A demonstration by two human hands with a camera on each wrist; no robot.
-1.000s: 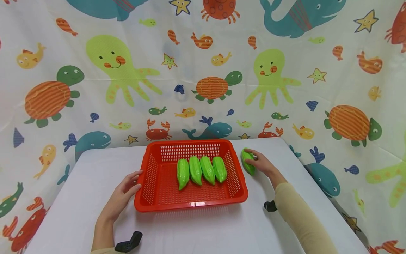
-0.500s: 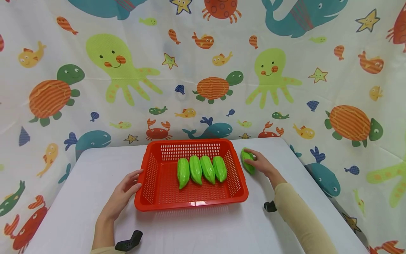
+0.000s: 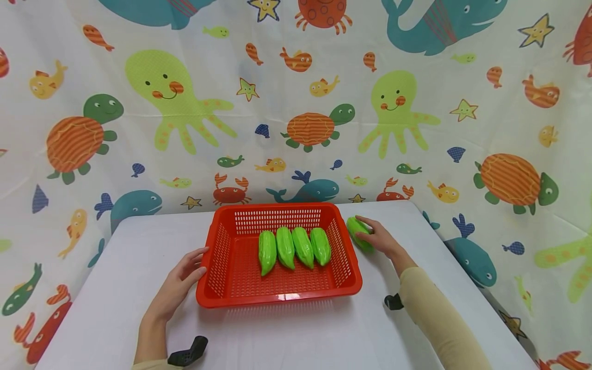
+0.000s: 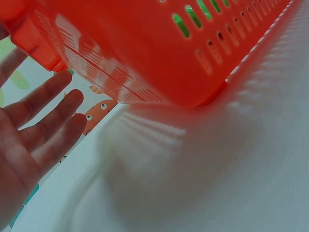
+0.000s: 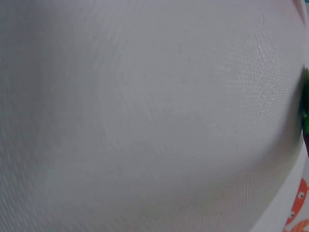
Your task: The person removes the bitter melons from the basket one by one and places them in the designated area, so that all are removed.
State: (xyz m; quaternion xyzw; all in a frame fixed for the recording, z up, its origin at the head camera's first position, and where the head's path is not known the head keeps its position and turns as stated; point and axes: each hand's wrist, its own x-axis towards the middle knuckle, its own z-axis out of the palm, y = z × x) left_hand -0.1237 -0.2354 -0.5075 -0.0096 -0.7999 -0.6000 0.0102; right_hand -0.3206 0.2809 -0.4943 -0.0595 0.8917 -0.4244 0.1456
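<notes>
A red plastic basket (image 3: pixel 240 285) stands on the white table with several bright green bitter melons (image 3: pixel 285 249) lying side by side in it. At its left rim is my left hand (image 3: pixel 178 280), fingers and thumb spread loosely at the edge. In the left wrist view the fingers (image 4: pixel 53 118) stretch beside the basket wall (image 4: pixel 140 63). Right of the basket, my right hand (image 3: pixel 381 240) holds another bitter melon (image 3: pixel 357 227) with fingers and thumb over it. A sliver of green bitter melon (image 5: pixel 306 104) shows at the right wrist view's edge.
Behind the table hangs a white curtain (image 3: pixel 277 82) printed with sea animals. The white tabletop (image 3: pixel 287 339) extends in front of the basket and to both sides. Black wrist devices (image 3: pixel 188 353) sit near both forearms.
The bitter melon under my right hand has shifted slightly left, closer to the basket's right wall. My left hand and the basket have stayed in place.
</notes>
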